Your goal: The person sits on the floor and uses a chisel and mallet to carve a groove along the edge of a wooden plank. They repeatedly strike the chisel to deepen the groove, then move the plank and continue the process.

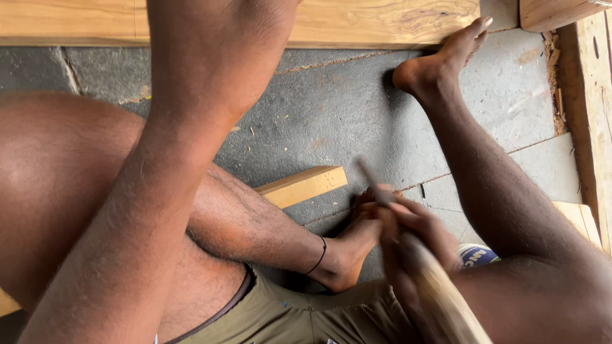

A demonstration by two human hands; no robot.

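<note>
Clamped tight: right hand [408, 232], fingers curled round a wooden-handled tool [440, 299], low in the frame just right of centre, blurred with motion. Thin dark shaft [370, 177] poking up-left out of the fist, over the toes of the near foot [347, 255]. Likely stiff and fairly light, heaviest toward the metal end; smooth rounded handle, apt to turn in a sweaty palm, so best held where it is now, well up the wood near the shaft and clear of the tip. Left hand out of view, only its forearm [159, 191] crossing up to the top edge, so grip there impossible to tell.

Counted outward: one tool, two bare feet, the far foot [440, 64] against one long plank [382, 22]; one short wood offcut [303, 186] on the grey stone floor [331, 108]; one round blue-and-white tin [477, 255]; one upright timber [593, 127] at the right
</note>
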